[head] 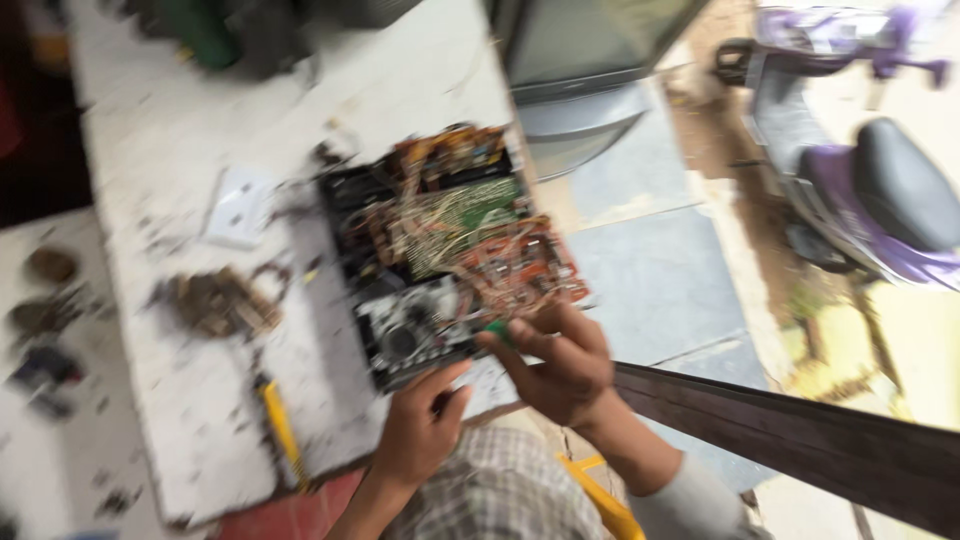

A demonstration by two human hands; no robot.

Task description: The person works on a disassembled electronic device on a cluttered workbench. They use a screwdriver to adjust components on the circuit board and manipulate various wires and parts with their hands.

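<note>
An opened electronic device (440, 250) lies on a white worktable (180, 150), its black case showing orange and green circuit boards, many thin wires and a grey mechanism at the near end. My left hand (420, 425) rests at the device's near edge, thumb against the case. My right hand (560, 365) is closed around a small green-handled tool (497, 330) whose tip sits at the near right corner of the boards. The picture is blurred by motion.
A white rectangular plate (238, 208) and a brown clump of parts (215, 300) lie left of the device. A yellow-handled tool (280, 425) lies near the table's front edge. A purple scooter (870, 170) stands on the right, a grey screen (590, 50) behind the table, a dark plank (800, 440) below.
</note>
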